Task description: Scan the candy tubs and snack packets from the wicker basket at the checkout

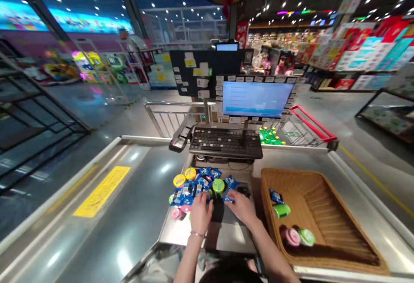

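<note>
A pile of small goods lies on the metal counter in front of me. Blue packets (pixel 183 194) make up most of it, with yellow-lidded tubs (pixel 179 180) at the left, a green-lidded tub (pixel 218 185) near the middle and pink tubs (pixel 176 213) at the front. My left hand (pixel 200 216) rests at the pile's front edge, its fingers bent over the blue packets and its thumb apart. To the right, my right hand (pixel 242 208) has thumb and fingertips closed at a blue packet (pixel 228 195); the fingertips are partly hidden.
A wicker basket (pixel 323 179) at right holds a blue packet, a green item and two tubs. Behind the pile stand a keyboard (pixel 226 141), a monitor (pixel 257 98) and a handheld device (pixel 181 138). A red-handled cart (pixel 315 123) with green bottles is beyond the counter.
</note>
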Demonstrator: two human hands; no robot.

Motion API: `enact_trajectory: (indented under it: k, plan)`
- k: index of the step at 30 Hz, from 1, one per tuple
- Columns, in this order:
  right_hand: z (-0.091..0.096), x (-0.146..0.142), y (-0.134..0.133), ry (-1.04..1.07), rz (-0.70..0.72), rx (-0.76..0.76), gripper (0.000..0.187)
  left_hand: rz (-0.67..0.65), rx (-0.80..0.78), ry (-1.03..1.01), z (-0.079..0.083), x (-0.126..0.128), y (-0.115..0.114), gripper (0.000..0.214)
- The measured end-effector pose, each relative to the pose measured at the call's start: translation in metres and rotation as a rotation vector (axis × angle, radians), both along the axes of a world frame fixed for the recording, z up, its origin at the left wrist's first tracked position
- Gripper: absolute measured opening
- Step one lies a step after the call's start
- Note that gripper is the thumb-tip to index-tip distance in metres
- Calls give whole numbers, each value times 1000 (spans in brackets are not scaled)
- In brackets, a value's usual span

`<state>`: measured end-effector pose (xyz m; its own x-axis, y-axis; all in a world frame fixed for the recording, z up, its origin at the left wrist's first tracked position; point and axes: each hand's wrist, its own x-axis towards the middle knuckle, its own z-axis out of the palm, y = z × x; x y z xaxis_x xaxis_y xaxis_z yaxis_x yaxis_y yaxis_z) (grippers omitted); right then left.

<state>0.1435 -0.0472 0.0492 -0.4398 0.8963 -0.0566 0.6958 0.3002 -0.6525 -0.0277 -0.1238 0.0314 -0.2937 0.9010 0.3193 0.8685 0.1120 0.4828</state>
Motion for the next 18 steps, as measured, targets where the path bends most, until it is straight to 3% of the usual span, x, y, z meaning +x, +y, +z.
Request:
enact_trajectory:
  k: [6,9,12,18]
  plan:
    - [-16,-54,0,81,96,78,29,122,-4,20,2,-33,-25,30]
    - [-27,-77,5,138,139,145,54,151,-69,103,4,-45,-28,59]
    - [-43,-95,12,189,144,199,65,200,-148,146,0,-63,-31,84]
    - [-58,-113,17,103,32,176,80,519,-246,-114,-10,-114,-35,84]
